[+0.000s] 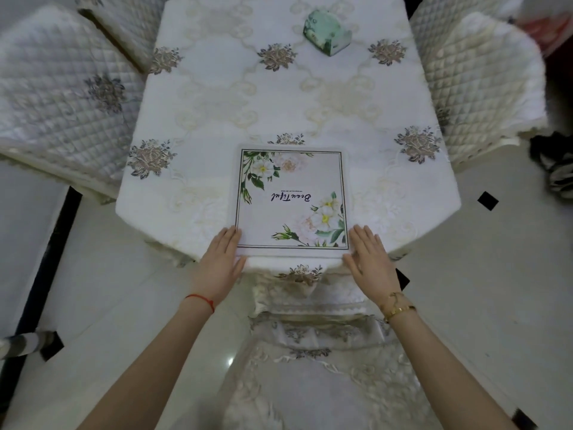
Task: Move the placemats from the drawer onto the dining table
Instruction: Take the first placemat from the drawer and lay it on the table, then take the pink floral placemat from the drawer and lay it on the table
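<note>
A square white placemat [291, 197] with a dark line border, green-and-white flower corners and the upside-down word "Beautiful" lies flat on the dining table [217, 97], at its near edge. The table carries a white embroidered cloth. My left hand [221, 262] rests flat, fingers together, against the mat's near left corner. My right hand [367, 257] lies flat by the near right corner, fingertips touching the mat's edge. Neither hand grips the mat. No drawer is in view.
A green patterned tissue box [327, 32] stands at the far middle of the table. Quilted white chairs flank it on the left [62, 94] and right [477, 85]. Another covered chair [322, 361] stands right below my arms. The floor is pale tile.
</note>
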Action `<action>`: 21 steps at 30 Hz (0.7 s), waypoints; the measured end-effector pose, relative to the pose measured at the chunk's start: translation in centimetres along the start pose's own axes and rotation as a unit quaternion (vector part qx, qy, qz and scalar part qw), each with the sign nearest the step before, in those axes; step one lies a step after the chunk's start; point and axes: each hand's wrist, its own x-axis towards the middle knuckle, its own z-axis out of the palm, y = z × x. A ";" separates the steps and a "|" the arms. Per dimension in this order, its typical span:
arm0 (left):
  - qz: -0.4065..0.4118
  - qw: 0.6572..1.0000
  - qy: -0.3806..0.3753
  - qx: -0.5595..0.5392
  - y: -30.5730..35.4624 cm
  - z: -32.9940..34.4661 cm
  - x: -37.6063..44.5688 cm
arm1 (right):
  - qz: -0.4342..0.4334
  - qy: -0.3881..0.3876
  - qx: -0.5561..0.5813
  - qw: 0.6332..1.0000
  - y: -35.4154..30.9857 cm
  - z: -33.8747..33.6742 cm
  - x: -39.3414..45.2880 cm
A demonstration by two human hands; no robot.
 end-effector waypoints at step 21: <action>0.164 0.976 0.129 -0.061 10.0 -6.0 -21.0 | 0.093 0.245 0.099 0.960 -6.0 -4.5 -30.3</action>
